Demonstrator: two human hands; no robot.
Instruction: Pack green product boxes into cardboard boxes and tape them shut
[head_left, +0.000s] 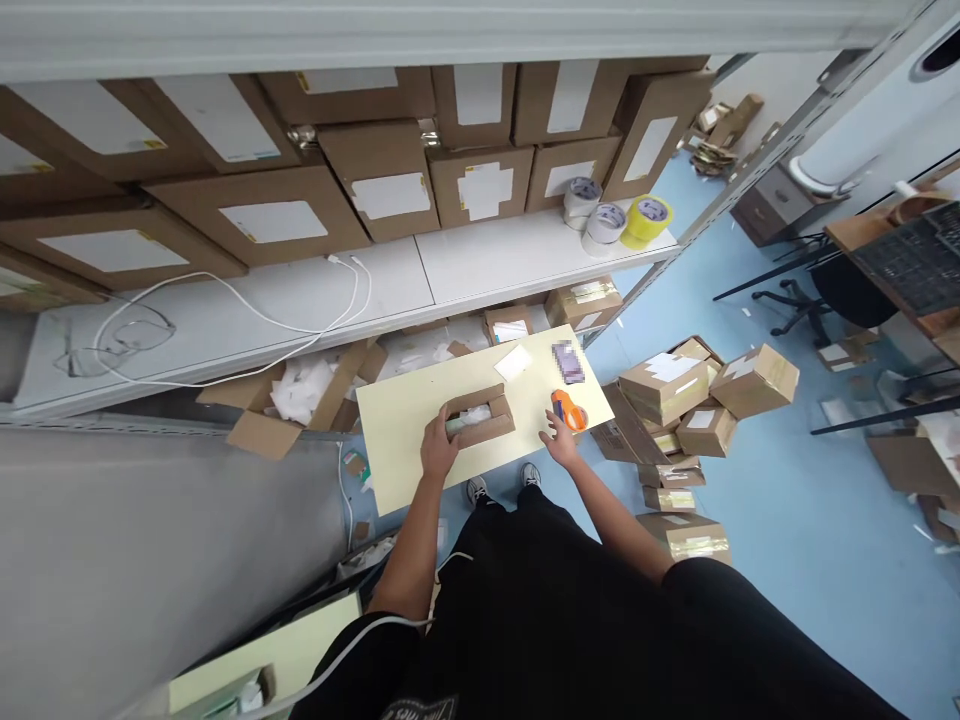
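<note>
My left hand (439,447) grips the left end of a small open cardboard box (491,432) on the pale yellow table (401,440). Inside the box lie white wrapping (474,415) and something pale green that I cannot make out. My right hand (560,442) is just in front of an orange tape dispenser (568,408), its fingers apart and holding nothing. Whether a fingertip touches the dispenser is hard to tell. A white card (513,363) lies behind the box, and a blurred-out purple item (568,362) sits near the table's right end.
Above the table, a shelf (495,268) carries cardboard boxes (394,185), tape rolls (604,225) and a white cable (292,328). Packed parcels (667,385) are piled on the floor at the right. An open carton with white paper (300,390) stands to the left.
</note>
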